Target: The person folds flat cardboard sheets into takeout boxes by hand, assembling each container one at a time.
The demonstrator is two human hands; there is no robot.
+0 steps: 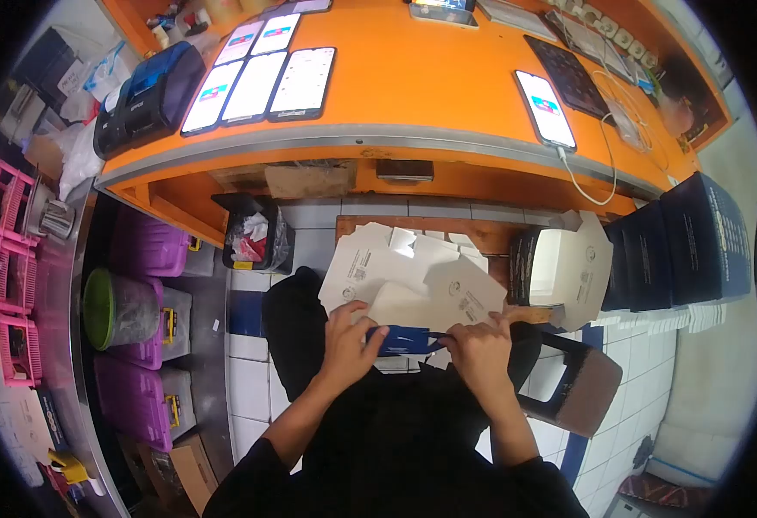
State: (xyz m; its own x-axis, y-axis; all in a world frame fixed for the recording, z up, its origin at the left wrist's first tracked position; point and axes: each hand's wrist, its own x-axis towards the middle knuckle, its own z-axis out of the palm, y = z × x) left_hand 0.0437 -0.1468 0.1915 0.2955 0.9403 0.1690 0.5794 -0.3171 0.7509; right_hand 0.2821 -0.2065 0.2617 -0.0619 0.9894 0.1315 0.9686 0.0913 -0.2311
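Note:
A partly folded cardboard box (434,289), white inside and dark blue outside, lies across my lap with its flaps spread. My left hand (349,350) grips its near blue edge on the left, thumb over the folded side. On the right, my right hand (478,350) pinches the same near edge by a corner. The fingertips are partly hidden behind the board. Just to the right stands another open carton (560,268) with a pale interior and raised flaps, close to several dark blue boxes (706,242).
An orange table (430,95) ahead carries several phones (253,86), a charging phone (545,108), a tablet (568,76) and a black printer (149,99). Below are a black bin (257,237), purple-lidded containers (136,401), a green-rimmed bucket (119,309) and a brown-topped stool (590,393).

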